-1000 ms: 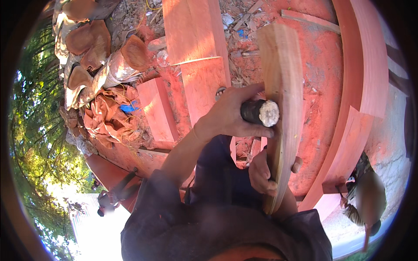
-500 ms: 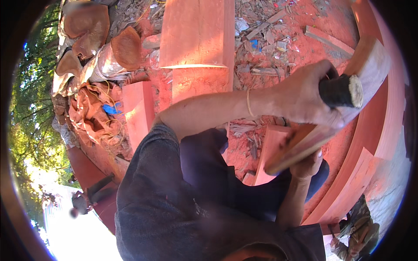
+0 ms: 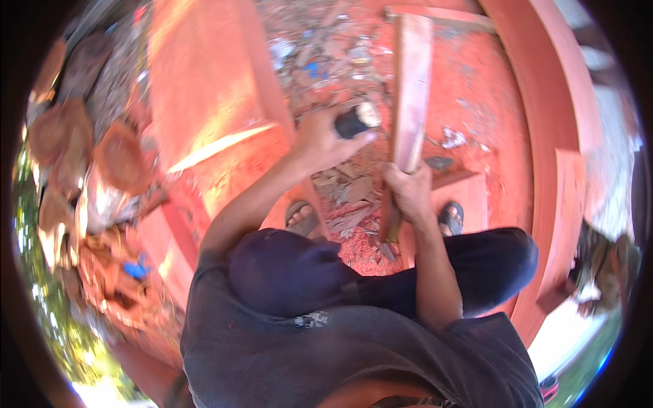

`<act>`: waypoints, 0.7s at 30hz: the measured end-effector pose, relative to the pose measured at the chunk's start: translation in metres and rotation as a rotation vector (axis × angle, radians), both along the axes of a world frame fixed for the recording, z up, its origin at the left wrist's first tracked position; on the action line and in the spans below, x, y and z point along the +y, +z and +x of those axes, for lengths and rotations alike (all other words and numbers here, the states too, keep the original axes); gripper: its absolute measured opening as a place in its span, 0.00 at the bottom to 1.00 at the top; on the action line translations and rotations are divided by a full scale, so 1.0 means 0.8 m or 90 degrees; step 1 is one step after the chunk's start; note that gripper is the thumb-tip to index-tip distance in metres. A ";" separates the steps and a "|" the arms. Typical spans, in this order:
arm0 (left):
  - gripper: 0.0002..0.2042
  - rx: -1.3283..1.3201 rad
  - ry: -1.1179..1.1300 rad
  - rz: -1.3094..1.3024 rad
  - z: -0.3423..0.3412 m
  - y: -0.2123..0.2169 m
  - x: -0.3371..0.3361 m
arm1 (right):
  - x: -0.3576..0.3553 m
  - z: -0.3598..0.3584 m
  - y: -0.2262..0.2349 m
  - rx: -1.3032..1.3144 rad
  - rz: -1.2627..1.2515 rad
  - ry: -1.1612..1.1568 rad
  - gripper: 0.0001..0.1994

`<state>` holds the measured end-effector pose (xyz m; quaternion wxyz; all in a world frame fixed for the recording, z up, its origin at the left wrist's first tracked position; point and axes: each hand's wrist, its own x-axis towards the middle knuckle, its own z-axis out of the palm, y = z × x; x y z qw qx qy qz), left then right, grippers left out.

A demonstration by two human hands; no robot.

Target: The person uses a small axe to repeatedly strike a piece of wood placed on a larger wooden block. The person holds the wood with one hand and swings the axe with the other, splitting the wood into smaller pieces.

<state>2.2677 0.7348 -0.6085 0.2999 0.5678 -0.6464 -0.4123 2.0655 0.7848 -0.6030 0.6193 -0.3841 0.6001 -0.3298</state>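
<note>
My left hand (image 3: 320, 139) is closed round a short black cylinder (image 3: 350, 124) with a rough pale end, perhaps a wrapped handle; its other end is hidden in my grip. To the right of it, my right hand (image 3: 410, 190) grips a long wooden piece (image 3: 411, 88) near its lower part. This piece points away from me, pale on its face and darker along its left side. A small gap separates the black cylinder from the wood. Both hands are held above the ground, in front of my knees.
A large squared timber (image 3: 204, 75) lies at the left front, with cut logs (image 3: 122, 156) beyond it. Long reddish beams (image 3: 544, 88) run along the right. Wood chips and scraps (image 3: 347, 197) litter the ground between my sandalled feet (image 3: 303, 216).
The wooden piece has swung from a slant towards the upper right to pointing nearly straight ahead. My left hand has moved left, off the wood, with the black cylinder. The view has shifted.
</note>
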 end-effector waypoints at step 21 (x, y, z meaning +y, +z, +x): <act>0.14 -0.160 0.032 -0.094 -0.034 -0.050 0.044 | 0.085 -0.026 -0.005 0.109 0.107 -0.150 0.21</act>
